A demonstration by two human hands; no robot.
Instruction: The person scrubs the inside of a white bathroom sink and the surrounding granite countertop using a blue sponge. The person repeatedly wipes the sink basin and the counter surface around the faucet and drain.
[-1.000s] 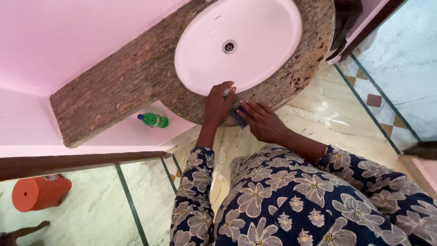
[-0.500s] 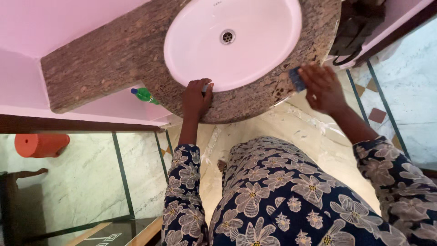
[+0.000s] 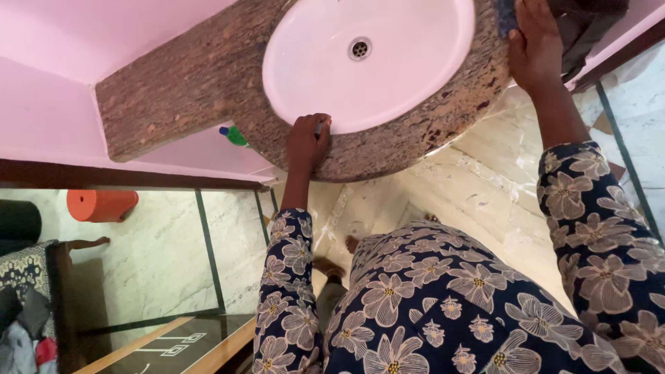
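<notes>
The left hand rests curled on the front rim of the white basin, at the centre of the frame, fingers bent around a small pale object I cannot make out. The right hand, at the upper right, presses flat on a dark blue sponge lying on the speckled stone bench, just right of the basin. The sponge sits under the right hand, well apart from the left. A green bottle shows below the bench edge.

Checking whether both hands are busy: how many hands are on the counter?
2. The left hand grips the front edge of the counter by the basin; the right hand presses a blue pad at its right end.
</notes>
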